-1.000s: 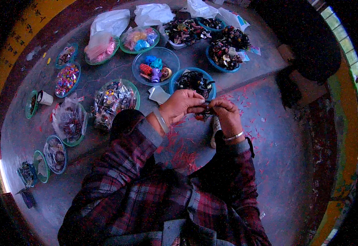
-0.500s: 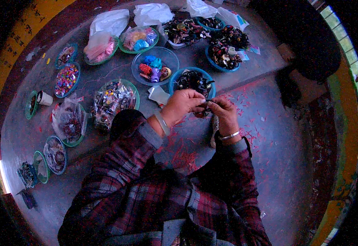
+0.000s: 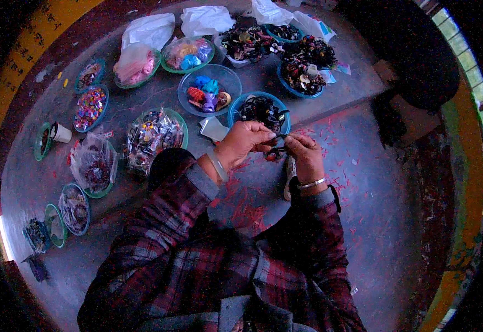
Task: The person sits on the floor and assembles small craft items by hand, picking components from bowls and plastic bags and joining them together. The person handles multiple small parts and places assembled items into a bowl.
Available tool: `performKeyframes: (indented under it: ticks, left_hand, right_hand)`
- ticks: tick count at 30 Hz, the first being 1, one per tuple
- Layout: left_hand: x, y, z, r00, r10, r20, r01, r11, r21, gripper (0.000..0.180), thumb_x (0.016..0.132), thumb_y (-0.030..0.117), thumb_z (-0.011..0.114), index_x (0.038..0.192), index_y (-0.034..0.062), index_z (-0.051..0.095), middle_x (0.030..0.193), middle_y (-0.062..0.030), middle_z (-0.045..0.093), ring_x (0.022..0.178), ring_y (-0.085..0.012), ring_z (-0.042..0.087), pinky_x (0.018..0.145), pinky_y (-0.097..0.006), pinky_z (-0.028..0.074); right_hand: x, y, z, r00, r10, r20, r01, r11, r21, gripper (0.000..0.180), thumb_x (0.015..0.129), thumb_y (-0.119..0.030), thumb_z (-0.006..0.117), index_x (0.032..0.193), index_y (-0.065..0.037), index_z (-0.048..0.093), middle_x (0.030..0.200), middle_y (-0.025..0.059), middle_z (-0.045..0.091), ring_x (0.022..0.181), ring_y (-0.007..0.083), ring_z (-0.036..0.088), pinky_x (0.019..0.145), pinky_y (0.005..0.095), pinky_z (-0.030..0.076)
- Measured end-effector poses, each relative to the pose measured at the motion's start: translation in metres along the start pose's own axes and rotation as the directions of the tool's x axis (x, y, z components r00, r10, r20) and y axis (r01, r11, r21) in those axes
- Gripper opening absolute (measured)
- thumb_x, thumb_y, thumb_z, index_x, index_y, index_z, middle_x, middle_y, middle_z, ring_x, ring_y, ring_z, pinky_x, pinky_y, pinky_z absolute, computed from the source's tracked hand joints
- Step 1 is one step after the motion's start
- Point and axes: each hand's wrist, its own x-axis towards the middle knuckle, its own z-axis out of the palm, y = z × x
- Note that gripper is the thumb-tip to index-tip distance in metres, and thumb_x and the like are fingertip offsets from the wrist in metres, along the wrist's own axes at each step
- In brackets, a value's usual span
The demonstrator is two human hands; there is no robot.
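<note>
In front of me, my left hand (image 3: 237, 144) and my right hand (image 3: 306, 161) pinch a small black hair tie (image 3: 277, 149) between fingertips and thumbs. Part of it hangs in a dark loop below the fingers; its finer detail is too dark to make out. Just beyond the hands stands a round blue basket (image 3: 231, 113), with a tangle of black hair ties (image 3: 262, 109) in it. A white packet (image 3: 214, 129) lies to the left of that basket, close to my left hand.
A clear bowl (image 3: 183, 95) holds colourful trinkets. Further left stand a basket of shiny wrapped pieces (image 3: 156, 133), a basket of bright beads (image 3: 90, 108) and a white cup (image 3: 60, 133). Dark heaped pieces (image 3: 308, 52) lie at the far right. Red scraps (image 3: 247, 213) litter the floor.
My right hand has moved slightly right and away from the left, so the fingertips are a little further apart. More of the black hair tie shows between and below them.
</note>
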Motion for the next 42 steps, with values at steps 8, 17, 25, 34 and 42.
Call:
performKeyframes:
  ticks: [8,17,25,34,42]
  left_hand:
    - [0.004,-0.002,-0.003,0.998,0.049,0.038,-0.046,0.997,-0.064,0.013,0.082,0.01,0.055,0.087,-0.0017,0.058,0.083,-0.0073,0.06,0.074,-0.0139,0.059,0.064,-0.023,0.052]
    - [-0.003,0.01,0.006,0.999,0.031,0.033,-0.033,0.998,0.049,0.02,0.081,0.021,0.058,0.091,0.0033,0.059,0.085,-0.0026,0.059,0.073,-0.0099,0.056,0.056,-0.02,0.045]
    - [-0.003,0.005,0.008,0.999,0.044,0.031,-0.052,0.92,0.388,0.018,0.076,0.023,0.063,0.078,0.0049,0.062,0.063,0.0015,0.055,0.048,-0.0046,0.047,0.04,-0.019,0.035]
    - [-0.004,0.011,0.004,0.998,-0.01,0.067,-0.018,0.914,0.405,0.017,0.079,0.018,0.061,0.085,0.0019,0.063,0.066,-0.0012,0.059,0.047,-0.006,0.049,0.041,-0.019,0.037]
    - [-0.003,0.006,0.002,0.995,0.058,0.083,-0.077,0.963,0.259,0.021,0.08,0.024,0.058,0.088,0.0044,0.062,0.073,0.0003,0.058,0.055,-0.0046,0.05,0.041,-0.017,0.037]
  right_hand:
    - [0.002,0.004,-0.001,1.0,0.017,0.024,-0.02,0.986,0.168,0.016,0.075,-0.006,0.063,0.089,0.001,0.061,0.084,0.0074,0.062,0.076,0.0155,0.058,0.069,0.0265,0.047]
    - [0.001,0.001,-0.002,0.999,-0.037,-0.003,0.037,0.997,0.062,0.015,0.076,-0.007,0.062,0.089,0.0,0.061,0.083,0.0058,0.062,0.077,0.0139,0.057,0.07,0.0259,0.045]
    - [-0.005,0.002,0.005,0.994,-0.086,0.066,0.092,0.99,-0.103,0.017,0.078,-0.01,0.06,0.091,0.001,0.061,0.086,0.0059,0.061,0.078,0.0138,0.056,0.071,0.0257,0.045]
    - [-0.008,-0.005,0.005,0.995,-0.062,0.074,0.065,0.997,-0.039,0.017,0.079,-0.01,0.059,0.091,0.001,0.061,0.086,0.0072,0.061,0.077,0.015,0.057,0.069,0.0263,0.046]
    - [-0.006,-0.006,0.002,0.998,0.015,0.065,-0.019,0.998,0.055,0.018,0.079,-0.01,0.059,0.093,0.001,0.06,0.086,0.0072,0.062,0.076,0.0152,0.057,0.069,0.0263,0.046]
